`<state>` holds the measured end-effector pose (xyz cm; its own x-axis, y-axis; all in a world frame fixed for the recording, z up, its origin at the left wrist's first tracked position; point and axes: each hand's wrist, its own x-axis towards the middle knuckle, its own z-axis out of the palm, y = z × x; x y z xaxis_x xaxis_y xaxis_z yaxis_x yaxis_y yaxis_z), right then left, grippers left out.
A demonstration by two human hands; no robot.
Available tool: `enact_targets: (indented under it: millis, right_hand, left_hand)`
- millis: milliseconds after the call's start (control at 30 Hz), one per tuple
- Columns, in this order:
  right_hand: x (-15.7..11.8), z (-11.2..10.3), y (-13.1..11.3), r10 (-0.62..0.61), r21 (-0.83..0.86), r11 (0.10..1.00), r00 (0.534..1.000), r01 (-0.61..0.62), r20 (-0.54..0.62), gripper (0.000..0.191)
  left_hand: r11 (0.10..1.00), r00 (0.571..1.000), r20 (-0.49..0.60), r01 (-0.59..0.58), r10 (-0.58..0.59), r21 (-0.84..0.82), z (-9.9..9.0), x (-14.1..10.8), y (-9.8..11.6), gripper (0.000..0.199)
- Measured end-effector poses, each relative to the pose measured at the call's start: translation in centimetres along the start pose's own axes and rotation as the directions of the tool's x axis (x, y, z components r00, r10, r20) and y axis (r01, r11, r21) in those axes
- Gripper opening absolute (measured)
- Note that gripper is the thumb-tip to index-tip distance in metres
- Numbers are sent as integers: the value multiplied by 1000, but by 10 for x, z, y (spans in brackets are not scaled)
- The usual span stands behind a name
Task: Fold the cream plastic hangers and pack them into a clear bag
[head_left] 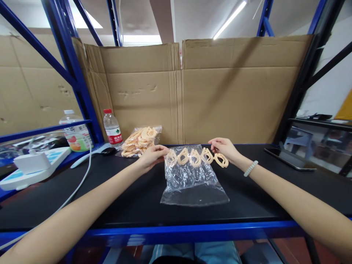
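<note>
A clear plastic bag (pixel 189 183) lies flat on the black tabletop, its lower edge towards me. Across its upper part runs a row of several beige ring-shaped pieces (pixel 183 156) with cut-out middles. One more beige ring-shaped piece (pixel 221 160) sits just off the bag's right side, below my right hand. My left hand (pixel 152 157) is closed at the bag's upper left corner, its fingertips on the leftmost beige piece (pixel 171 157). My right hand (pixel 224 148), a beaded bracelet on its wrist, has its fingers curled together above the right end of the row; whatever they hold is hidden.
Behind my left hand lies a bag of beige pieces (pixel 141 141), beside a red-capped water bottle (pixel 112 128). A power strip (pixel 35 167) and white cable (pixel 85 176) are at the left. A phone-like dark slab (pixel 288 158) lies right. Cardboard (pixel 233 91) walls the back.
</note>
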<state>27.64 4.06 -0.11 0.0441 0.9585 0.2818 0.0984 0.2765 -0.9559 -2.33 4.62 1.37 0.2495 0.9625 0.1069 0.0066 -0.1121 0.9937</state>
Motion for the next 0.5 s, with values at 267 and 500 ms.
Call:
enact_targets:
  millis: [267, 500]
  right_hand:
    - [-13, 18, 1, 168, 86, 976, 946, -199, 275, 26]
    - [-7, 5, 9, 42, 82, 995, 993, -51, 112, 32]
  left_hand:
    - [988, 988, 95, 128, -120, -90, 8, -4, 1, 25]
    - [953, 987, -79, 112, -139, -281, -5, 2, 7, 22]
